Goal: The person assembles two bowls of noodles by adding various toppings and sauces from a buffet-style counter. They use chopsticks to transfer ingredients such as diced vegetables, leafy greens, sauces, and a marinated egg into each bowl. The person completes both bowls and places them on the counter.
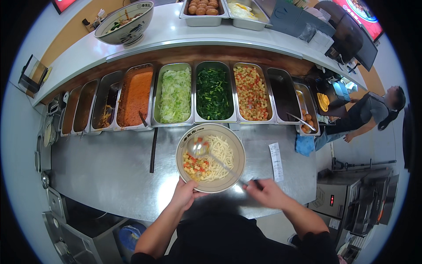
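Observation:
My left hand [186, 193] grips the near rim of a beige bowl [239, 163] on the steel counter. Pale noodles [221, 152] fill the bowl's right side, and diced yellow and red vegetables [194, 167] lie at its left. In my right hand [264, 192] is the dark handle of a metal ladle [198, 148]. The ladle's head is over the left part of the bowl, above the diced pieces, with a few bits in or beside it. Fingers of both hands are closed, the left thumb on the rim.
Behind the bowl stand steel pans of shredded cabbage [176, 94], chopped greens [214, 92], diced vegetables [252, 92] and orange sauce [135, 99]. Black chopsticks [153, 149] and a paper receipt [276, 162] lie on the counter. A blue cloth [304, 144] hangs at the right; another person [369, 110] stands beyond.

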Demonstrator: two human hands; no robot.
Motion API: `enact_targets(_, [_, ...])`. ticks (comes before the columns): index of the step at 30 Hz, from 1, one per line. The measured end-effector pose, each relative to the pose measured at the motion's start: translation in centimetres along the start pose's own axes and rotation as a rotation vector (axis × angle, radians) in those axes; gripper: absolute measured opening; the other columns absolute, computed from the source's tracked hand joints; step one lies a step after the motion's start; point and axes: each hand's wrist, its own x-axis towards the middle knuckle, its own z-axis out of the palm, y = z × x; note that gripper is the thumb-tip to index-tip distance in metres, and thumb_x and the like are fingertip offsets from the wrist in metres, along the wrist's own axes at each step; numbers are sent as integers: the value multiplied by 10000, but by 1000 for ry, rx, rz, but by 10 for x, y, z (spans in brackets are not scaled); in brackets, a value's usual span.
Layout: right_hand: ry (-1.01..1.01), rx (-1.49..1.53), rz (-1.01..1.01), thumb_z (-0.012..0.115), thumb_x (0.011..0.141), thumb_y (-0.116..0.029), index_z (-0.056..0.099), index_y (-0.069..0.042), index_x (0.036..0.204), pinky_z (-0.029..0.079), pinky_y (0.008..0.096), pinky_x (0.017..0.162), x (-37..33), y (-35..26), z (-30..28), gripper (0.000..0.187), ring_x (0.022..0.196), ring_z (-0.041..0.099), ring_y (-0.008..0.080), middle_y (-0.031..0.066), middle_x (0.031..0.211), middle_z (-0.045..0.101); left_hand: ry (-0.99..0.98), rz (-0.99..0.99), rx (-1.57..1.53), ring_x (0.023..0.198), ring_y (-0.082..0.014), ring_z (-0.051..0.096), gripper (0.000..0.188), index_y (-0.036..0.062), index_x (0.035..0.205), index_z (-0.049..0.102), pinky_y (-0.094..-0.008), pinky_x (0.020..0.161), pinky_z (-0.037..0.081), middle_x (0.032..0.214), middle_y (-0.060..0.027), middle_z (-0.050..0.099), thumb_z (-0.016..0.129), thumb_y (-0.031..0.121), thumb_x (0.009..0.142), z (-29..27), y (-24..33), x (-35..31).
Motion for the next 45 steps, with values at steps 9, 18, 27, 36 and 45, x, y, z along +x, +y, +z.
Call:
enact_targets(9, [352, 544, 86, 536, 959, -219, 643, 5, 1000, 269, 211, 412, 90, 51, -122, 251, 461, 394, 45, -42, 584, 441, 79, 74, -83, 1003, -348, 668, 566, 7, 1396, 305, -441, 735, 633, 1246, -236, 563, 432, 16, 845, -65, 0, -32])
enact_targets(18, [625, -736, 289, 467, 976, -474, 653, 34, 933, 517, 354, 727, 66, 91, -188, 543, 757, 618, 194, 99, 794, 650, 53, 40, -131, 1105, -378, 616, 583, -2, 1426, 247, -451, 828, 611, 1314, -249, 500, 408, -20, 865, -111, 3, -26])
enact_targets(27, [794, 220, -345, 567, 972, -249, 633, -17, 945, 550, 270, 758, 46, -62, -154, 243, 870, 644, 150, 83, 928, 632, -89, 69, -204, 1240, -348, 525, 563, 60, 1467, 232, -486, 966, 525, 1425, -189, 427, 272, 432, 1046, -129, -7, -11])
enact_targets(36, [647, 446, -338, 588, 955, -201, 633, 6, 1112, 567, 269, 566, 258, -19, -68, 264, 685, 644, 149, 65, 920, 630, -148, 131, -202, 1284, -329, 489, 623, 51, 1477, 240, -484, 1014, 484, 1455, -180, 405, 277, 486, 1032, -107, -2, 9])
enact_targets(45, [729, 811, -314, 579, 974, -290, 594, 29, 933, 590, 305, 572, 299, 16, -53, 323, 644, 654, 185, 103, 810, 623, -134, 108, -150, 1276, -337, 499, 630, 28, 1465, 263, -495, 1025, 474, 1435, -187, 432, 253, 488, 1035, -104, 5, 10])
